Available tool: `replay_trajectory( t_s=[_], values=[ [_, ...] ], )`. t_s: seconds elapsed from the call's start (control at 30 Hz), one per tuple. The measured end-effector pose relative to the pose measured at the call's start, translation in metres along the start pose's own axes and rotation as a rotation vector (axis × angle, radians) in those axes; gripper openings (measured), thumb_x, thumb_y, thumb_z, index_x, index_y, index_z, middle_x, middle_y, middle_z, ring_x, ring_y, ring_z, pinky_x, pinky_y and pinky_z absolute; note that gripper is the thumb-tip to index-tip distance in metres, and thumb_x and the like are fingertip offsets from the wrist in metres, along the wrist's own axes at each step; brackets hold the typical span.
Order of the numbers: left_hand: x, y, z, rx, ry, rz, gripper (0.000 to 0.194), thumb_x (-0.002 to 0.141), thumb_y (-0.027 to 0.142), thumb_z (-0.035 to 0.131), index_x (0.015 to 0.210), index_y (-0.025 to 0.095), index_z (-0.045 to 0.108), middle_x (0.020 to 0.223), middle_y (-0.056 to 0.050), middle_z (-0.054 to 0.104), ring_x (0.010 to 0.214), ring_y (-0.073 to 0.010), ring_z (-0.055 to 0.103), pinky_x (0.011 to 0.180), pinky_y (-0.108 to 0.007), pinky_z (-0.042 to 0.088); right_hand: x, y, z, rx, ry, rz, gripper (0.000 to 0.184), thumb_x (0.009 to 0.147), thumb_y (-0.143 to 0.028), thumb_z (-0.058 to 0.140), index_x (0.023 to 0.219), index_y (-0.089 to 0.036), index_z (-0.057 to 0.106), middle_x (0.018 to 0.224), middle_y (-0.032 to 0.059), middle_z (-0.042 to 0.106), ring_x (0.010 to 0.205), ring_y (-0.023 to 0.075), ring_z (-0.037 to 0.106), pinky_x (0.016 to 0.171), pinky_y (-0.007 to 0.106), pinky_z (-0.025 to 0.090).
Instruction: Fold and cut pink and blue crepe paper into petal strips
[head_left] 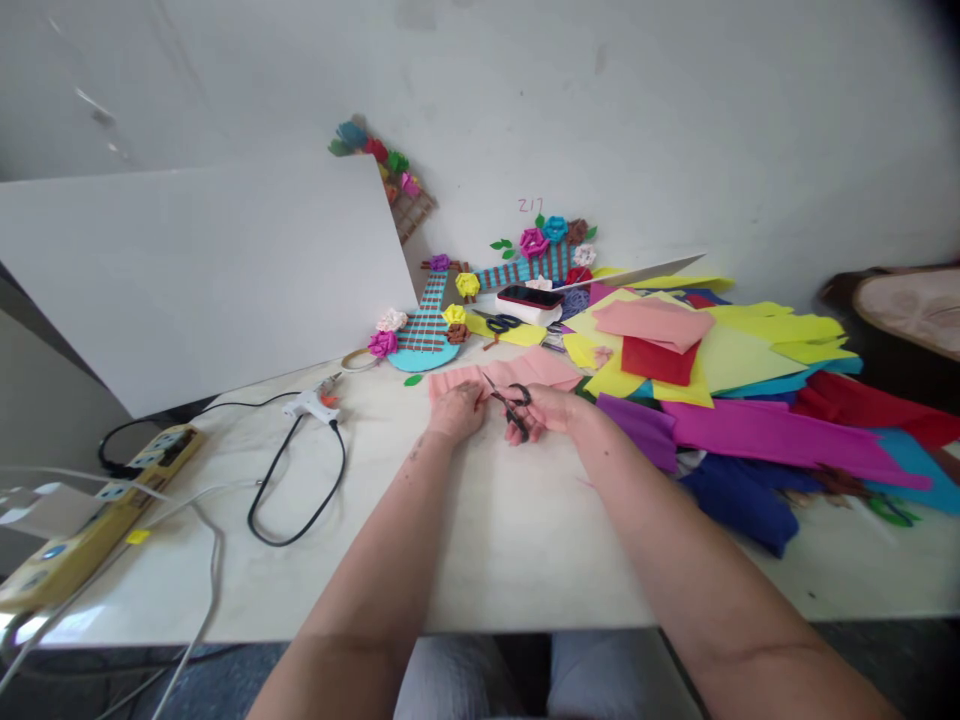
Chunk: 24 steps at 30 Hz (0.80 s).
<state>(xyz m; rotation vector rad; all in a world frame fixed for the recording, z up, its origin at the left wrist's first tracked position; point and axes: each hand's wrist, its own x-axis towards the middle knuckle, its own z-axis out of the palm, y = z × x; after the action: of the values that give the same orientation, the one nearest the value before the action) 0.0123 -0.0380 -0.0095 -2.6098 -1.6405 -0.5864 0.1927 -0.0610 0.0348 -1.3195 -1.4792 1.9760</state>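
Observation:
A pale pink strip of crepe paper [541, 370] lies across the table in front of me, with creases along its left part. My left hand [459, 408] rests on the strip's near left edge, its fingers closed on the paper. In my right hand [549, 408] is a pair of scissors [516, 424] with dark handles. Their blades point up and left, close to my left fingertips, over the near edge of the strip. Whether the blades touch the paper is hard to tell.
A white glue gun [311, 405] and a power strip [112, 500] with cables lie to the left. Coloured paper sheets [772, 430] pile up at right. Behind stand a flower-decorated blue guitar shape [426, 325], a phone [529, 297], other scissors [499, 322] and a white board [225, 280].

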Motion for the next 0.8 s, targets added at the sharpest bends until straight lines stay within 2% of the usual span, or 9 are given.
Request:
replay_trajectory(
  t_s=[0.17, 0.37, 0.5, 0.8],
  values=[
    [0.002, 0.001, 0.0, 0.017, -0.017, -0.033, 0.032, 0.089, 0.026, 0.034, 0.11, 0.018, 0.058, 0.12, -0.009, 0.058, 0.11, -0.018, 0.053, 0.091, -0.03, 0.042, 0.003, 0.0, 0.004, 0.023, 0.016, 0.016, 0.043, 0.084, -0.055, 0.042, 0.081, -0.013, 0.049, 0.066, 0.0131, 0.067, 0.053, 0.0177, 0.064, 0.034, 0.02, 0.043],
    [0.004, 0.0, 0.005, 0.056, -0.004, -0.044, 0.03, 0.088, 0.02, 0.035, 0.108, 0.016, 0.057, 0.115, -0.008, 0.061, 0.107, -0.0165, 0.055, 0.092, -0.028, 0.041, 0.011, 0.004, 0.012, 0.073, -0.031, -0.005, 0.044, 0.084, -0.057, 0.039, 0.084, -0.014, 0.047, 0.069, 0.0136, 0.067, 0.056, 0.0191, 0.065, 0.036, 0.021, 0.045],
    [0.004, 0.0, 0.006, 0.076, -0.003, -0.024, 0.028, 0.088, 0.021, 0.035, 0.104, 0.016, 0.058, 0.111, -0.008, 0.062, 0.102, -0.0164, 0.057, 0.089, -0.028, 0.043, 0.011, 0.003, 0.016, 0.134, -0.005, -0.03, 0.045, 0.085, -0.057, 0.036, 0.084, -0.014, 0.047, 0.068, 0.0134, 0.067, 0.057, 0.0193, 0.065, 0.035, 0.021, 0.045],
    [0.002, 0.007, -0.002, 0.045, -0.03, -0.032, 0.026, 0.088, 0.022, 0.036, 0.101, 0.016, 0.058, 0.111, -0.009, 0.061, 0.102, -0.0173, 0.056, 0.087, -0.028, 0.042, 0.012, 0.006, 0.014, 0.158, 0.014, -0.038, 0.047, 0.084, -0.06, 0.035, 0.083, -0.015, 0.048, 0.064, 0.0092, 0.064, 0.053, 0.0168, 0.063, 0.035, 0.02, 0.043]
  ],
)
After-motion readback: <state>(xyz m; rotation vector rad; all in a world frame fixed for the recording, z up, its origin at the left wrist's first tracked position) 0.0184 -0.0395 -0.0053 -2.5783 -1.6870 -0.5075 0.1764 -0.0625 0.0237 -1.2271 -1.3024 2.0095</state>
